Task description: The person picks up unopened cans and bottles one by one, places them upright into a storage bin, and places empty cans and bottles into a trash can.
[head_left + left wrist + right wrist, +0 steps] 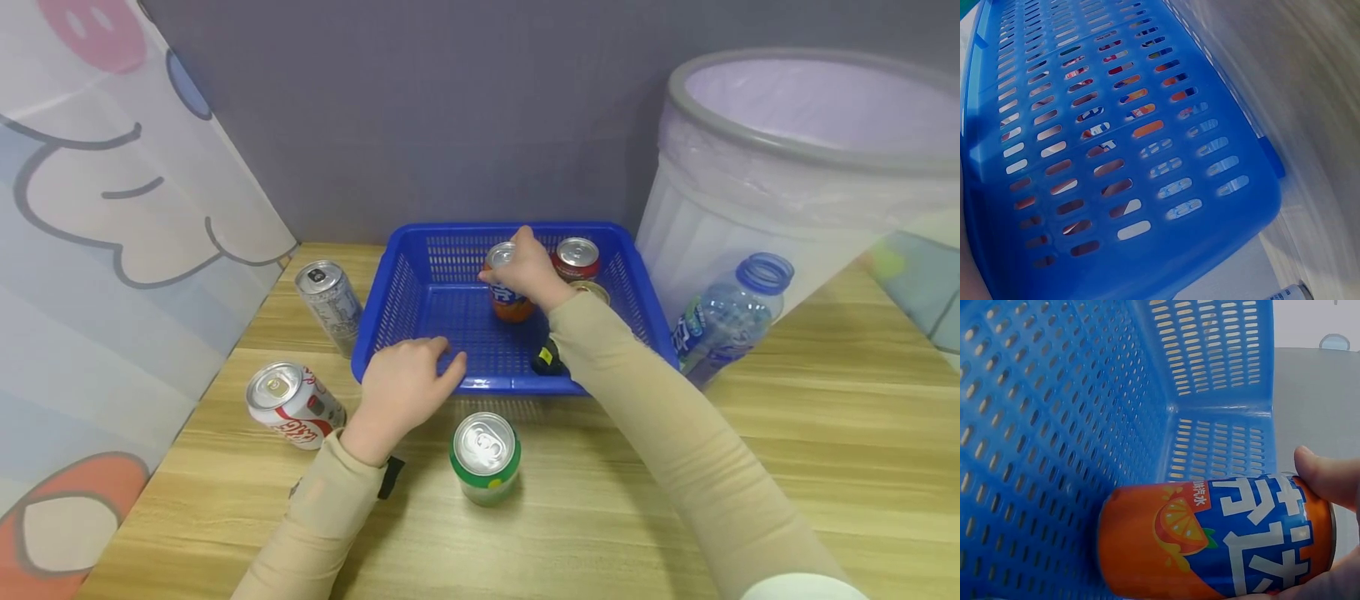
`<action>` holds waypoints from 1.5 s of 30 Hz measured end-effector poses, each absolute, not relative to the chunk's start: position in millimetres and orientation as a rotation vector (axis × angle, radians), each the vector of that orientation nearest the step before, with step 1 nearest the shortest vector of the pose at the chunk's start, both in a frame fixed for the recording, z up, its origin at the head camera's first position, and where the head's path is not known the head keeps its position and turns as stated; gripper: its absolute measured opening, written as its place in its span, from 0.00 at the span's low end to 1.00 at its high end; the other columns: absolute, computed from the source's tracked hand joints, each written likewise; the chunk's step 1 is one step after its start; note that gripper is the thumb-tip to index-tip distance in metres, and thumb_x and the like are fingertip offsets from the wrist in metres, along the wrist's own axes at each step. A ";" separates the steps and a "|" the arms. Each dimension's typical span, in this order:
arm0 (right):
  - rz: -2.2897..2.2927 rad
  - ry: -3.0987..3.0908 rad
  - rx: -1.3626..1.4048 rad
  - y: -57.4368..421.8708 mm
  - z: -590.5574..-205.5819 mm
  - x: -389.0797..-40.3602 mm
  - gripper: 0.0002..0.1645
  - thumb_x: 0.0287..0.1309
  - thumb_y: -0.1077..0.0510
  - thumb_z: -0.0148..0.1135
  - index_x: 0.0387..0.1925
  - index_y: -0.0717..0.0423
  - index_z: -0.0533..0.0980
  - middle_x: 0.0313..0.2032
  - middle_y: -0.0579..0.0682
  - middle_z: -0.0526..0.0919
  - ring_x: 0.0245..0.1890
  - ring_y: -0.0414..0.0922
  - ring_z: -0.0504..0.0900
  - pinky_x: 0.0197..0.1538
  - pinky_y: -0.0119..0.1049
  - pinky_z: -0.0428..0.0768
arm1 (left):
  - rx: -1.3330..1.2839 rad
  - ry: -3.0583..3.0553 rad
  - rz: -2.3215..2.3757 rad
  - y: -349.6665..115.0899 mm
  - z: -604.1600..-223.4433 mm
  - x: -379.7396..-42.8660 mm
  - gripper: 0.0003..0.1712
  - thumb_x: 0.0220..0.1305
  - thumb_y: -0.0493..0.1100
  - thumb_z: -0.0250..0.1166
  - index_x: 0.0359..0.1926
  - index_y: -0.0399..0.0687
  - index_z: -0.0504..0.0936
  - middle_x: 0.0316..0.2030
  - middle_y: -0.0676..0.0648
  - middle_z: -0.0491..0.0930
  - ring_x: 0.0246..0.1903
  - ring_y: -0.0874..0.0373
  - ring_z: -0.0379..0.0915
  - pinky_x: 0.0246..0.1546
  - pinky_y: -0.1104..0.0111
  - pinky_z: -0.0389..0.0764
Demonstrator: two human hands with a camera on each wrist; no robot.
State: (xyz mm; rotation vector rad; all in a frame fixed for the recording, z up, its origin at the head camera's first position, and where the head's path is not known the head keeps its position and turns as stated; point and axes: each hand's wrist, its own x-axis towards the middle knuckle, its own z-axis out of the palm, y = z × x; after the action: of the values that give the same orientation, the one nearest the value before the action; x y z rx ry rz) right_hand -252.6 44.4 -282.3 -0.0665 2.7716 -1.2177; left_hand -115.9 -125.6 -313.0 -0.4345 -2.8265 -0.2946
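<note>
Inside the blue plastic basket [450,333], my right hand [528,271] grips an orange-and-blue soda can [513,310] near its top. The right wrist view shows the thumb and fingers round the upper end of that soda can [1210,540], its base at the slotted floor. Beside it in the basket stand a red can [576,260] and another can [590,290], partly hidden by my right wrist. My left hand [408,387] is at the basket's front left rim, fingers loosely bent and holding nothing. In the left wrist view, the slotted basket wall [1116,250] fills most of the picture.
A green can [485,458] stands in front of the basket. To the left are a white-and-red cola can [296,404] and a slim silver can [330,304]. An uncapped clear bottle [731,317] and a large lined bin [720,192] stand right of the basket.
</note>
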 end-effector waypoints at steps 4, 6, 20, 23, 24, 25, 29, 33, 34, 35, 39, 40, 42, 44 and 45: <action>-1.226 2.776 -0.041 44.5 -282.4 -253.9 0.46 0.47 0.52 0.73 0.59 0.64 0.56 0.54 0.64 0.72 0.55 0.57 0.73 0.58 0.47 0.73 | -0.431 -2.827 -0.294 -125.6 -312.9 -116.2 0.21 0.63 0.56 0.55 0.35 0.45 0.84 0.27 0.48 0.84 0.22 0.50 0.79 0.15 0.66 0.69; -1.239 2.781 -0.020 45.0 -282.8 -254.6 0.48 0.48 0.53 0.72 0.62 0.65 0.54 0.56 0.65 0.71 0.57 0.58 0.72 0.59 0.47 0.73 | -0.432 -2.825 -0.295 -125.3 -313.1 -116.7 0.21 0.63 0.56 0.55 0.35 0.45 0.84 0.27 0.48 0.84 0.22 0.51 0.79 0.15 0.66 0.69; -1.239 2.788 0.030 46.7 -286.3 -256.3 0.53 0.53 0.49 0.68 0.67 0.68 0.47 0.63 0.69 0.64 0.65 0.59 0.65 0.65 0.48 0.66 | -0.443 -2.818 -0.291 -125.2 -313.4 -117.8 0.21 0.64 0.55 0.55 0.35 0.44 0.84 0.26 0.47 0.84 0.22 0.50 0.79 0.14 0.66 0.69; -1.208 2.808 0.010 46.4 -286.9 -256.1 0.48 0.54 0.48 0.67 0.64 0.67 0.52 0.61 0.68 0.65 0.63 0.59 0.67 0.64 0.48 0.68 | -0.441 -2.820 -0.294 -125.3 -313.3 -117.8 0.21 0.64 0.55 0.54 0.35 0.44 0.84 0.26 0.47 0.84 0.22 0.50 0.79 0.14 0.66 0.69; -1.200 2.813 0.006 46.2 -287.1 -256.0 0.46 0.54 0.48 0.67 0.63 0.66 0.53 0.60 0.68 0.66 0.62 0.59 0.68 0.63 0.48 0.69 | -0.439 -2.822 -0.294 -125.4 -313.3 -117.8 0.21 0.64 0.55 0.54 0.35 0.44 0.84 0.26 0.47 0.84 0.22 0.50 0.79 0.14 0.66 0.69; -1.194 2.817 0.003 45.9 -287.1 -255.9 0.45 0.54 0.48 0.66 0.63 0.66 0.54 0.60 0.68 0.66 0.62 0.59 0.68 0.63 0.48 0.69 | -0.438 -2.822 -0.294 -125.5 -313.3 -117.9 0.21 0.64 0.55 0.54 0.35 0.44 0.84 0.26 0.47 0.84 0.22 0.49 0.79 0.14 0.66 0.69; -1.152 2.824 0.009 45.1 -286.7 -255.8 0.45 0.55 0.48 0.66 0.63 0.65 0.54 0.61 0.68 0.64 0.62 0.60 0.67 0.62 0.49 0.70 | -0.437 -2.822 -0.295 -125.6 -314.0 -118.4 0.21 0.64 0.56 0.55 0.35 0.44 0.84 0.26 0.47 0.84 0.22 0.50 0.79 0.14 0.66 0.68; -1.055 2.826 -0.018 45.2 -285.9 -255.5 0.47 0.54 0.51 0.66 0.66 0.65 0.51 0.63 0.69 0.60 0.61 0.61 0.67 0.61 0.49 0.71 | -0.439 -2.816 -0.300 -125.8 -314.6 -119.1 0.20 0.63 0.55 0.55 0.33 0.45 0.83 0.24 0.47 0.83 0.20 0.51 0.77 0.13 0.67 0.66; -1.035 2.824 -0.029 45.4 -285.8 -255.3 0.48 0.53 0.53 0.66 0.66 0.64 0.51 0.63 0.69 0.59 0.61 0.61 0.67 0.61 0.49 0.71 | -0.441 -2.814 -0.301 -125.9 -314.9 -119.4 0.20 0.63 0.55 0.55 0.32 0.45 0.83 0.24 0.48 0.82 0.19 0.51 0.77 0.13 0.67 0.66; -1.021 2.821 -0.039 45.6 -285.7 -255.1 0.47 0.53 0.54 0.66 0.66 0.64 0.50 0.63 0.69 0.59 0.61 0.61 0.67 0.60 0.49 0.72 | -0.442 -2.813 -0.303 -125.9 -315.1 -119.6 0.20 0.63 0.55 0.55 0.31 0.45 0.83 0.23 0.48 0.82 0.19 0.51 0.76 0.12 0.67 0.65; -1.010 2.816 -0.060 45.9 -286.0 -255.3 0.47 0.53 0.56 0.66 0.67 0.63 0.50 0.63 0.69 0.59 0.62 0.61 0.66 0.61 0.50 0.71 | -0.443 -2.813 -0.307 -126.1 -315.9 -120.4 0.20 0.63 0.55 0.55 0.31 0.44 0.83 0.23 0.47 0.82 0.19 0.51 0.76 0.12 0.68 0.64; -1.022 2.815 -0.058 45.7 -286.3 -255.8 0.48 0.53 0.56 0.66 0.67 0.63 0.50 0.63 0.69 0.59 0.63 0.61 0.65 0.62 0.50 0.70 | -0.440 -2.814 -0.308 -126.2 -316.0 -120.6 0.20 0.63 0.55 0.55 0.31 0.44 0.83 0.23 0.47 0.82 0.19 0.51 0.76 0.12 0.68 0.64; -1.040 2.817 -0.054 45.2 -287.2 -256.9 0.48 0.55 0.54 0.66 0.68 0.64 0.49 0.64 0.69 0.58 0.64 0.61 0.64 0.64 0.50 0.68 | -0.433 -2.815 -0.309 -126.3 -316.2 -120.8 0.20 0.63 0.55 0.55 0.31 0.44 0.83 0.23 0.47 0.82 0.19 0.51 0.76 0.12 0.67 0.64; -1.057 2.821 -0.046 45.0 -288.3 -258.1 0.49 0.55 0.52 0.66 0.68 0.65 0.49 0.65 0.70 0.57 0.66 0.61 0.62 0.65 0.50 0.66 | -0.429 -2.815 -0.310 -126.3 -316.4 -121.2 0.20 0.63 0.55 0.55 0.31 0.44 0.83 0.23 0.47 0.82 0.19 0.50 0.76 0.12 0.67 0.65; -1.059 2.823 -0.041 44.8 -288.8 -258.5 0.50 0.56 0.51 0.65 0.68 0.65 0.48 0.66 0.70 0.56 0.66 0.61 0.62 0.66 0.50 0.65 | -0.428 -2.815 -0.310 -126.3 -316.4 -121.4 0.20 0.63 0.55 0.55 0.31 0.44 0.83 0.23 0.47 0.82 0.19 0.50 0.77 0.12 0.67 0.65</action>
State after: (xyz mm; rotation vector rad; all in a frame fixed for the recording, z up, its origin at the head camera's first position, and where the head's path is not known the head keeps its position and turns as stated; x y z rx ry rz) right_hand -258.5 44.8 -288.8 -0.0413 2.8233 -1.0587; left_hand -121.4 -126.3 -316.4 -0.4285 -2.8152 -0.3097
